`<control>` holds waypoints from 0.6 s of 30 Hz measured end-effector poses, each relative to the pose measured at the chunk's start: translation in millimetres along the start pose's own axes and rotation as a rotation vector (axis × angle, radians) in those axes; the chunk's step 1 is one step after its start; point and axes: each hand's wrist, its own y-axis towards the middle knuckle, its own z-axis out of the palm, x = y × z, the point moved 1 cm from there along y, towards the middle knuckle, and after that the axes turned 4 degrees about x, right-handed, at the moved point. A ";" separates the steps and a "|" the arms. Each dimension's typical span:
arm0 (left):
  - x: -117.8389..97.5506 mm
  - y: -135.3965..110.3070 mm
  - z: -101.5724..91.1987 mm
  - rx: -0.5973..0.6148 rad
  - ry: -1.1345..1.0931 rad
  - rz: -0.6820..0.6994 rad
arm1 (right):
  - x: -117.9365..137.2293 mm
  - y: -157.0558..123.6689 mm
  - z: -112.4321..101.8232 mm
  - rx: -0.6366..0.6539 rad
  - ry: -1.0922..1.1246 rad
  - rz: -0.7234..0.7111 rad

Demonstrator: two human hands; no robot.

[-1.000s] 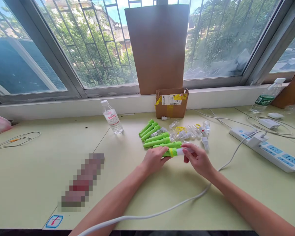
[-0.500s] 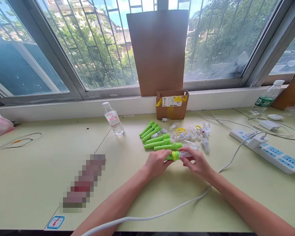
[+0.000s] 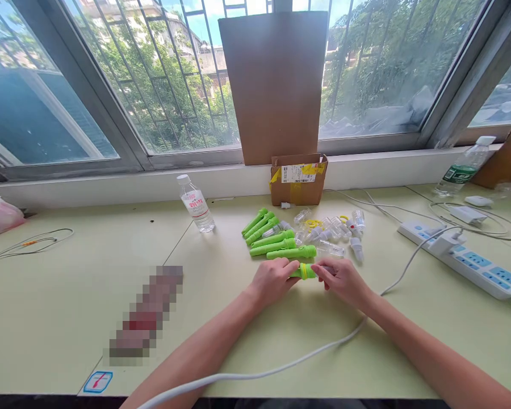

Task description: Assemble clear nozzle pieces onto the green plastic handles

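Observation:
My left hand is closed around a green plastic tube with a threaded end and a yellow ring on it. At the tube's right end, the fingers of my right hand pinch a clear plastic piece, mostly hidden by them. Just beyond my hands lie several more green tubes with ribbed ends. To their right is a loose group of clear small bottles, yellow rings and white-tipped caps.
Behind the parts stands an opened cardboard box. A water bottle is at the left, another bottle at the far right. A power strip lies right, and its white cable crosses in front of my forearms.
My right hand has shifted its grip on the clear piece, fingers now curled more tightly and closer over it. The left hand stays nearly still with the green tube.

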 end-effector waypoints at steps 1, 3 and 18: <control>-0.9 0.2 -0.4 0.001 -0.002 0.002 | 0.8 0.2 -0.3 -0.002 -0.024 -0.003; -1.9 0.6 -0.9 0.005 -0.004 0.002 | 1.6 0.6 -0.2 -0.011 -0.042 -0.009; 2.0 0.5 -0.1 0.047 -0.008 -0.099 | 0.0 1.1 2.7 0.003 0.180 0.014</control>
